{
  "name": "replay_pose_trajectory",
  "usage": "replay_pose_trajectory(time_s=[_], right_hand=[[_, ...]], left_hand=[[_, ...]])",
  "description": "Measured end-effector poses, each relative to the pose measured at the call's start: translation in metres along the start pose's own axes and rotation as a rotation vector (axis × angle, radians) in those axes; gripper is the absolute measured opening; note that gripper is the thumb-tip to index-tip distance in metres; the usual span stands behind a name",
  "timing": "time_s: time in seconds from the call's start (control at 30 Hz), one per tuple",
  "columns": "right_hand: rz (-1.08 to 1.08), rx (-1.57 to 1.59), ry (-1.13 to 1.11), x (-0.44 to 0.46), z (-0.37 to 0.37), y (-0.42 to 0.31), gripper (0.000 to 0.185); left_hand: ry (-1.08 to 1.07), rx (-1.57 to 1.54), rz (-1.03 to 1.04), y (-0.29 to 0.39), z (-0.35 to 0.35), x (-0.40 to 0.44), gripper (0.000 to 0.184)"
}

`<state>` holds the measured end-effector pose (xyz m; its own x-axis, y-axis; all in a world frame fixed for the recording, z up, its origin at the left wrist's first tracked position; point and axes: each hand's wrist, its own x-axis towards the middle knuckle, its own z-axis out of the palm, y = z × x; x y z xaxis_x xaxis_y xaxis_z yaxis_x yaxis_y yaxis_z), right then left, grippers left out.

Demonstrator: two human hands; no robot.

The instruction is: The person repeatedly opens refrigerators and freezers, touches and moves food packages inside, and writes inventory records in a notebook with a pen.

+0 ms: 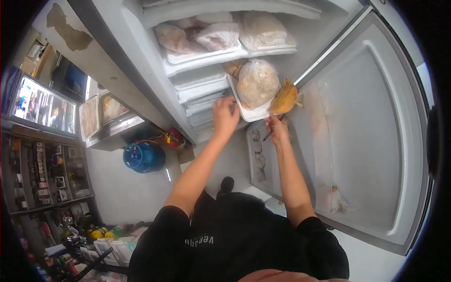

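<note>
A white tray (253,114) juts out of the open freezer, carrying a large clear bag of pale food (258,83) and a smaller brownish piece behind it. At the tray's right corner is a yellow-brown piece (284,97), partly over the edge. My right hand (277,128) is closed at the tray's front right corner, just below that piece, with a dark pen-like stick (268,136) between its fingers. My left hand (226,114) is by the tray's left side, its fingers curled but apart, holding nothing.
Above, a freezer shelf (206,55) holds bagged meat (218,36). The open door (366,136) stands at the right. Left are a blue gas cylinder (144,157), a red extinguisher (174,137) and a counter with another tray (89,117). Crowded shelves fill the lower left.
</note>
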<state>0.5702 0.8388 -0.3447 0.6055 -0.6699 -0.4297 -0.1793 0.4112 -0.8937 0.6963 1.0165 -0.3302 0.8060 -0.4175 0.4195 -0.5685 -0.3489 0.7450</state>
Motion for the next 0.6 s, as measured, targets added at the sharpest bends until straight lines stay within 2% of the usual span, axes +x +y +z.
replay_pose_trajectory(time_s=[0.07, 0.2, 0.27, 0.33, 0.4, 0.47, 0.53, 0.6], right_hand=[[0.023, 0.011, -0.025, 0.002, -0.003, 0.002, 0.019], [0.059, 0.016, -0.032, 0.001, -0.003, -0.003, 0.019], [0.076, -0.011, -0.036, 0.003, -0.004, 0.000, 0.019], [0.076, 0.023, -0.031, 0.011, -0.009, 0.005, 0.020], [0.074, -0.002, -0.042, 0.011, -0.008, 0.003, 0.019], [0.097, -0.047, -0.050, 0.014, -0.014, 0.008, 0.018], [0.082, 0.045, -0.070, 0.031, -0.025, 0.016, 0.015], [0.077, -0.018, -0.150, 0.040, -0.036, 0.015, 0.013]], left_hand=[[0.165, -0.027, -0.077, -0.013, 0.000, 0.011, 0.036], [0.100, -0.071, -0.097, -0.017, 0.004, 0.051, 0.045], [0.135, -0.127, -0.172, -0.006, 0.010, 0.074, 0.045], [0.267, -0.171, -0.206, -0.011, 0.031, 0.096, 0.041], [0.107, -0.186, -0.253, -0.022, 0.043, 0.116, 0.039], [0.215, -0.229, -0.195, -0.021, 0.056, 0.116, 0.038], [0.267, -0.113, -0.175, -0.011, 0.057, 0.115, 0.039], [0.221, -0.095, -0.243, -0.007, 0.052, 0.114, 0.041]])
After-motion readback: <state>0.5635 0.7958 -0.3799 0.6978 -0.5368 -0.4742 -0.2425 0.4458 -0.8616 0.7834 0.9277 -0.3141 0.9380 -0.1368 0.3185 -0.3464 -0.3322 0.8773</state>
